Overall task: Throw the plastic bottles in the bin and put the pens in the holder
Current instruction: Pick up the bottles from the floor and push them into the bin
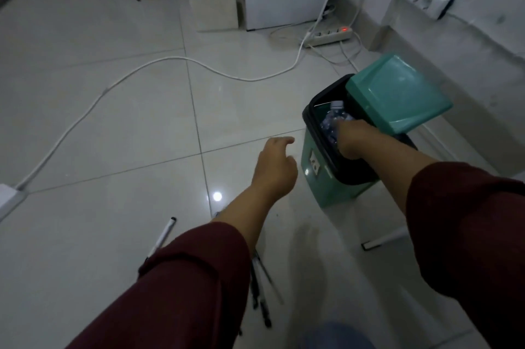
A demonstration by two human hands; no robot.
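We see a tiled floor (pixel 113 121) with a white cable (pixel 176 59) snaking across it, well beyond our hands. The green bin (pixel 321 178) stands on it, its lid (pixel 397 93) tipped up on the far side of our right hand (pixel 352 138). That hand reaches down into the bin's black-lined mouth with its fingers curled on a clear bottle (pixel 335 115); the bottle lies inside the bin, its cap pointing away from the grip. Our left hand (pixel 274 169) hovers just left of the bin, apart from it, fingers loosely bent and holding nothing. Both arms wear dark red sleeves (pixel 176 286). Pens lie on the floor nearer to us than either hand: one white pen (pixel 164 235) left of our left forearm, dark pens (pixel 261 292) under that arm, and another white pen (pixel 383 240) beneath our right arm.
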